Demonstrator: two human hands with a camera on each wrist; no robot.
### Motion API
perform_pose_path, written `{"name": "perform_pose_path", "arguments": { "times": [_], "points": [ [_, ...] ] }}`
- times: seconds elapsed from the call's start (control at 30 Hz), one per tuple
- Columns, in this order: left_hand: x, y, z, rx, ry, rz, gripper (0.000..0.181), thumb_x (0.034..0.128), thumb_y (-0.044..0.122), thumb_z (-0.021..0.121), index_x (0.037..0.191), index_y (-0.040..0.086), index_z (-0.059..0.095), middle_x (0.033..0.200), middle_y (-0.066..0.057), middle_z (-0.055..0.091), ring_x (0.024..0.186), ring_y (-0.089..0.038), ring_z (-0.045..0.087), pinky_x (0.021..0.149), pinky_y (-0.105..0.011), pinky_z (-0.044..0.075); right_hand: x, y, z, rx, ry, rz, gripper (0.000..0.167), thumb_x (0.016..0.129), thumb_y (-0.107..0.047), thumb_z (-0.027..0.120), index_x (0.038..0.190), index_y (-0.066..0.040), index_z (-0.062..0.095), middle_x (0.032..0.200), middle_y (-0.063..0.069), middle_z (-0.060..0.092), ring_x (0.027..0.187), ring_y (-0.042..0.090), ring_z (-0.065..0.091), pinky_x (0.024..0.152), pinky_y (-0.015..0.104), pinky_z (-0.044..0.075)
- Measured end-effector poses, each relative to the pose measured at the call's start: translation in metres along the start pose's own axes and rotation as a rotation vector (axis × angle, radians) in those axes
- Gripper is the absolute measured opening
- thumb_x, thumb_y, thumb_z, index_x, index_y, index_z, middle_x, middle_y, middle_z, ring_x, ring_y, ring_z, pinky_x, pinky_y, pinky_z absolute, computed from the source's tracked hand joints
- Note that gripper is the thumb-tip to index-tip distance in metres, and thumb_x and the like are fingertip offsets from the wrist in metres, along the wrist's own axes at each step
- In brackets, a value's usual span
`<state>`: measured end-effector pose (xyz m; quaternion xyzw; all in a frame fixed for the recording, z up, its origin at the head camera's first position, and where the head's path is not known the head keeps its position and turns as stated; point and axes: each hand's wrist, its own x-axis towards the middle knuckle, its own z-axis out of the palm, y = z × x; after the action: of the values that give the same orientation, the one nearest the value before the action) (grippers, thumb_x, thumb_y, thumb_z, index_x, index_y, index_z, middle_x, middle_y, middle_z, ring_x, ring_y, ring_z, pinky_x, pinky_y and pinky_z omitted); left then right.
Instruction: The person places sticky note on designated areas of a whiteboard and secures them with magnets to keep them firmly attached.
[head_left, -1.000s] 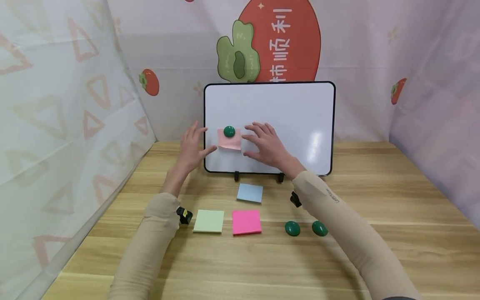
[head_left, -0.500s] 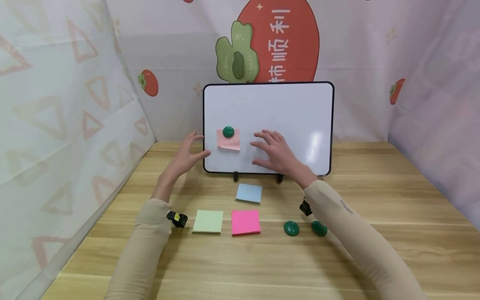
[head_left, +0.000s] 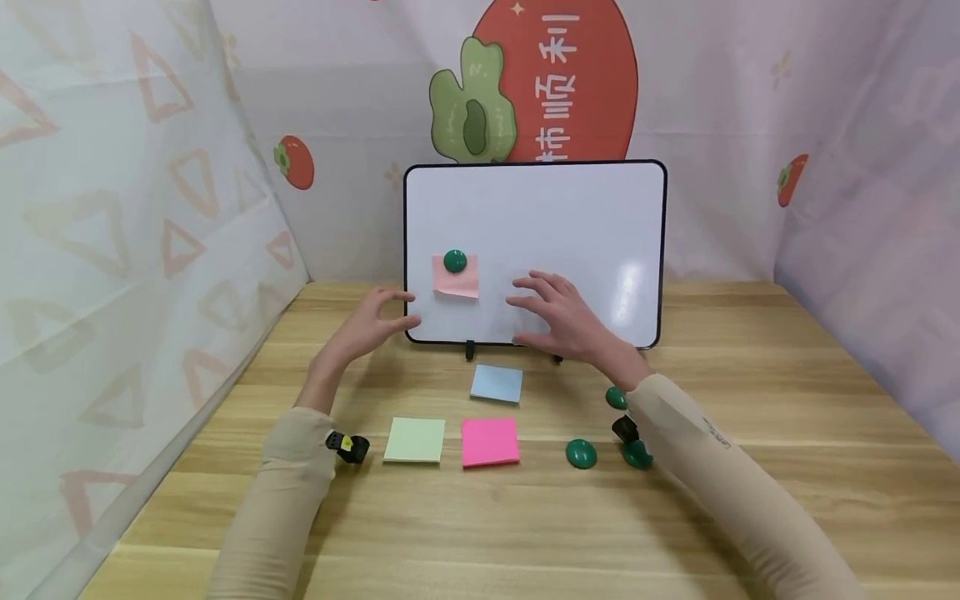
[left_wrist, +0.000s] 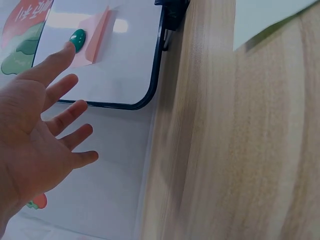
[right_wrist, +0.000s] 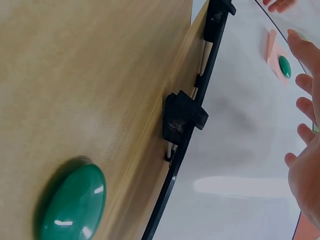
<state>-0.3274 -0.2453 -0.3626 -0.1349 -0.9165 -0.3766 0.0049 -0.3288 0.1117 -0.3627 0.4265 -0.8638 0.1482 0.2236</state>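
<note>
A pale pink note [head_left: 456,286] hangs on the left part of the whiteboard [head_left: 570,225] under a green magnet [head_left: 454,261]. My left hand [head_left: 365,325] hovers by the board's lower left edge, fingers spread, holding nothing. In front of the board's lower middle, my right hand [head_left: 562,317] is also empty, its fingers loosely spread. The left wrist view shows the note [left_wrist: 92,42] with its edge standing away from the board, beyond my left hand [left_wrist: 40,120]. In the right wrist view my right hand [right_wrist: 307,110] is at the right edge, clear of the magnet [right_wrist: 284,66].
On the table [head_left: 450,533] lie a blue pad [head_left: 497,384], a green pad [head_left: 415,440] and a bright pink pad [head_left: 490,442]. Green magnets lie at the right, one [head_left: 581,453] left of another [head_left: 637,455], with a third [head_left: 616,397] farther back beside my right sleeve. Black feet [head_left: 470,349] support the board.
Both hands have moved down and apart, away from the pink note, which stays on the board under its magnet. A green magnet behind my right forearm has come into view.
</note>
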Motion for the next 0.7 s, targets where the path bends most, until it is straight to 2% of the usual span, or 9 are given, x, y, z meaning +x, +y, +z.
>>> {"name": "perform_pose_path", "arguments": {
  "times": [0.1, 0.23, 0.53, 0.63, 0.7],
  "points": [
    [-0.004, 0.001, -0.001, 0.008, -0.025, -0.003, 0.054, 0.0932, 0.043, 0.067, 0.137, 0.014, 0.056, 0.151, -0.013, 0.039, 0.142, -0.035, 0.033, 0.114, -0.06, 0.029, -0.004, -0.003, -0.003, 0.018, -0.009, 0.0, 0.059, 0.084, -0.038, 0.079, 0.133, -0.011, 0.062, 0.147, 0.014, 0.049, 0.144, 0.038, 0.031, 0.117, 0.058, 0.023],
    [-0.009, -0.001, -0.002, 0.032, -0.092, 0.02, 0.051, 0.0923, 0.043, 0.068, 0.134, 0.014, 0.058, 0.147, -0.01, 0.046, 0.139, -0.033, 0.039, 0.113, -0.06, 0.03, -0.012, -0.006, -0.006, 0.041, -0.011, -0.006, 0.059, 0.083, -0.036, 0.081, 0.132, -0.009, 0.063, 0.145, 0.015, 0.05, 0.144, 0.04, 0.032, 0.117, 0.059, 0.022],
    [-0.021, -0.003, 0.001, 0.026, -0.315, 0.048, 0.045, 0.0896, 0.029, 0.073, 0.13, 0.011, 0.062, 0.131, -0.011, 0.062, 0.125, -0.029, 0.054, 0.11, -0.054, 0.037, -0.029, -0.012, -0.01, 0.094, -0.063, 0.008, 0.061, 0.082, -0.037, 0.081, 0.133, -0.01, 0.062, 0.146, 0.014, 0.048, 0.145, 0.04, 0.03, 0.116, 0.062, 0.022],
    [-0.021, -0.001, 0.004, 0.06, -0.373, 0.065, 0.043, 0.089, 0.03, 0.074, 0.127, 0.012, 0.064, 0.125, -0.009, 0.065, 0.119, -0.027, 0.056, 0.105, -0.05, 0.042, -0.034, -0.013, -0.013, 0.115, -0.058, 0.015, 0.059, 0.081, -0.035, 0.081, 0.132, -0.009, 0.063, 0.145, 0.015, 0.049, 0.144, 0.042, 0.031, 0.115, 0.063, 0.023],
    [-0.022, 0.001, 0.004, 0.086, -0.415, 0.056, 0.041, 0.0875, 0.031, 0.076, 0.123, 0.013, 0.067, 0.115, -0.007, 0.066, 0.109, -0.024, 0.057, 0.097, -0.045, 0.045, -0.036, -0.015, -0.014, 0.125, -0.065, 0.021, 0.059, 0.081, -0.034, 0.082, 0.132, -0.01, 0.063, 0.145, 0.015, 0.049, 0.144, 0.042, 0.03, 0.114, 0.063, 0.023]
  ]
}}
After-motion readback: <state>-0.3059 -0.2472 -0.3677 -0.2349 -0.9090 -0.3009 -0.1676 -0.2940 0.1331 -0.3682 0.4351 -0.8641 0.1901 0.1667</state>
